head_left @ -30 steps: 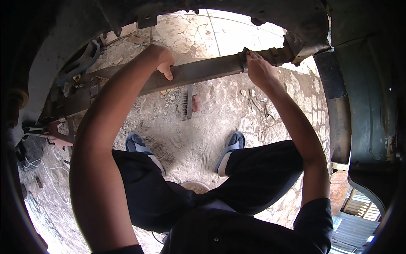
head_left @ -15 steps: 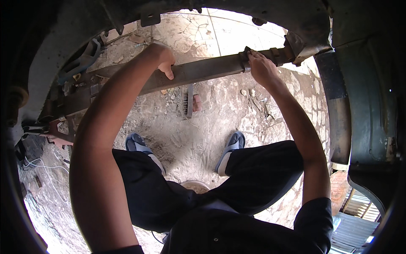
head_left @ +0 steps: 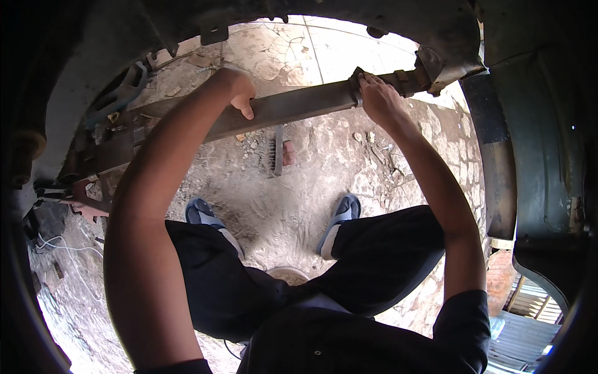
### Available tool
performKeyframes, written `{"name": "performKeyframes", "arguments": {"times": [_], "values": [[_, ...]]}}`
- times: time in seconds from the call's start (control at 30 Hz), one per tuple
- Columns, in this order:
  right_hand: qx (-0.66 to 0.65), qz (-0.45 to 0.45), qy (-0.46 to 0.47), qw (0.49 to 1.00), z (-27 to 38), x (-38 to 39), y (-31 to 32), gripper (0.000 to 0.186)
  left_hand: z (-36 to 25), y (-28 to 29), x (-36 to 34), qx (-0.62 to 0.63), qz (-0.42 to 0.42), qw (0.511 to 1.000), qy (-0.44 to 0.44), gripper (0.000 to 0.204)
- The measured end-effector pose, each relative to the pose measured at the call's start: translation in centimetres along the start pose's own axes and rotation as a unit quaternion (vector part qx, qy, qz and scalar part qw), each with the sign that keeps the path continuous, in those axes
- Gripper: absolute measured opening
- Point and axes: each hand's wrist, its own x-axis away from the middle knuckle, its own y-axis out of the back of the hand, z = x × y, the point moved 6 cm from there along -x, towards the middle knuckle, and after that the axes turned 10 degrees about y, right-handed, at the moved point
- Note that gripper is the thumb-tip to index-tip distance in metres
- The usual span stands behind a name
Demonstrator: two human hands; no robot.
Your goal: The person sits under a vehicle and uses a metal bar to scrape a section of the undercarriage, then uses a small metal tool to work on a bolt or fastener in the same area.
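Observation:
A long, dark leaf spring (head_left: 305,103) runs across in front of me, slanting up to the right under a vehicle body. My left hand (head_left: 240,93) grips it left of the middle, thumb over the near face and the other fingers hidden behind. Farther right, a metal clip (head_left: 355,93) wraps around the spring. My right hand (head_left: 381,98) is closed over the top of the spring at this clip, fingertips on its upper edge. Beyond that hand, the spring's right end meets a bracket (head_left: 430,68).
A wire brush (head_left: 278,149) lies on the dusty ground beside a reddish block (head_left: 288,153). A blue-grey object (head_left: 121,93) sits beyond the spring's left part. White cable (head_left: 71,249) trails at the left. Dark body panels (head_left: 548,143) close in on the right.
The view has shifted slightly. Both hands keep their places on the leaf spring, with no clear movement along it.

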Motion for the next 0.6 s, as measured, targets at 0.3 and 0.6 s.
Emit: {"name": "performKeyframes", "arguments": {"times": [0.3,0.6], "values": [[0.012,-0.013,0.015,1.0,-0.3,0.2,0.4,0.04,-0.3,0.3,1.0,-0.003,-0.018,1.0,-0.002,0.075],[0.031,0.017,0.003,0.999,0.4,0.0,0.2,0.044,0.1,-0.1,0.4,-0.009,-0.02,1.0,0.0,0.075]]}}
